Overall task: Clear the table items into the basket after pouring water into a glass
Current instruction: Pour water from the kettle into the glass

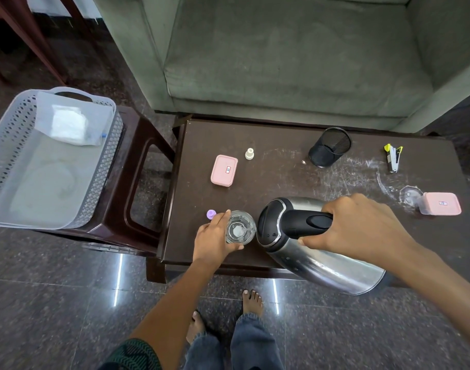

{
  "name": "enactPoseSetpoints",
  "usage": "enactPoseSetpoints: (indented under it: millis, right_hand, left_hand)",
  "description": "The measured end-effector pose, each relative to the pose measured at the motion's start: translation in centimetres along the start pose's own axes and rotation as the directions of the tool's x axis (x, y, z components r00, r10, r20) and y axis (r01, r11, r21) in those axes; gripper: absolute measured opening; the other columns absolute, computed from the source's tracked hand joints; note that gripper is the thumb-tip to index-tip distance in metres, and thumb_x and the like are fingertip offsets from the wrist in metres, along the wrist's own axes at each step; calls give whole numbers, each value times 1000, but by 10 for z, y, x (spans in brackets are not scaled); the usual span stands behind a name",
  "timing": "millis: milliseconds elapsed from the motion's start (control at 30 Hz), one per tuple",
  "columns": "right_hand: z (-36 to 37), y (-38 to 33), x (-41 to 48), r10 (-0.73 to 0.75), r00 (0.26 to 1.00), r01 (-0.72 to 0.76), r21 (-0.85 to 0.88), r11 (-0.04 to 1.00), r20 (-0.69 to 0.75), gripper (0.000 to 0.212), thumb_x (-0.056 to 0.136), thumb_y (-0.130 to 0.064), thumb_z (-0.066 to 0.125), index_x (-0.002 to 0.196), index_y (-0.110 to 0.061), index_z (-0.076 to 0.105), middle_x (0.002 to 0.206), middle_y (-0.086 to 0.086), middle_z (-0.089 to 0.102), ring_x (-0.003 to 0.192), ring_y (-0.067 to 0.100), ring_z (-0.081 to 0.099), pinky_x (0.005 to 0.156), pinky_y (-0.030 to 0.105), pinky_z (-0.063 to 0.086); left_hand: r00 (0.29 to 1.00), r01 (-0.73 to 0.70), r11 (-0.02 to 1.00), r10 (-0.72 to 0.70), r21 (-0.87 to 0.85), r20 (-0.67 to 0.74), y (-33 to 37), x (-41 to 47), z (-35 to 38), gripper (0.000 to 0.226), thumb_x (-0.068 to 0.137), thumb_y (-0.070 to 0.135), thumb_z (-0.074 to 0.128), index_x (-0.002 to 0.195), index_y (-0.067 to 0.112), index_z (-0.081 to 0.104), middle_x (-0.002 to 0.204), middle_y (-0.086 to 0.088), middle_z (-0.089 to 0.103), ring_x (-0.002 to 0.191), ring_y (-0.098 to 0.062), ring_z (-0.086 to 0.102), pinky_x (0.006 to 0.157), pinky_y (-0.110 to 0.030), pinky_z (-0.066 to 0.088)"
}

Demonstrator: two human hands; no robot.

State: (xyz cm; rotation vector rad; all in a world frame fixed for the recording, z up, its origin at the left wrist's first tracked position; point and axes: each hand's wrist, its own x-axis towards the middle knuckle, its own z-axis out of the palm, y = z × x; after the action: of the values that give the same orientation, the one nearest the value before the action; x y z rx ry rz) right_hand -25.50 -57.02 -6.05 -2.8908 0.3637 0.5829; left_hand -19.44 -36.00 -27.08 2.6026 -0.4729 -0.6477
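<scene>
My right hand point(362, 228) grips the black handle of a steel kettle point(322, 260), tilted with its spout over a clear glass point(240, 227) near the dark table's point(276, 177) front left edge. Water runs into the glass. My left hand point(213, 240) wraps the glass from the left. A grey perforated basket point(12, 145) rests on a brown stool to the left, holding a plastic bag point(73, 124). On the table lie two pink lidded boxes point(224, 170) point(440, 203), a black mesh pen cup point(330, 147) on its side, a stapler point(393, 157), a small white cap point(249, 153) and a purple cap point(211, 214).
A grey-green sofa point(295, 54) stands right behind the table. A second clear glass item point(410, 196) sits beside the right pink box. The brown stool point(145, 166) touches the table's left end. My bare feet are on the dark polished floor below the front edge.
</scene>
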Motion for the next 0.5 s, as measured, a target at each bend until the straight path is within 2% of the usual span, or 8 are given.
enactPoseSetpoints:
  millis: [500]
  right_hand:
    - [-2,-1,1,0,1000,0,3,1000,-11,45,59,-62,64,61,-17,60,56,-6,51,54,17,50,43,21,27]
  left_hand:
    - [1000,-2,1000,2,-29,-5,0,-1,0,91,68,44,76,143,19,31,145,4,42,123,-17,50,105,-33,32]
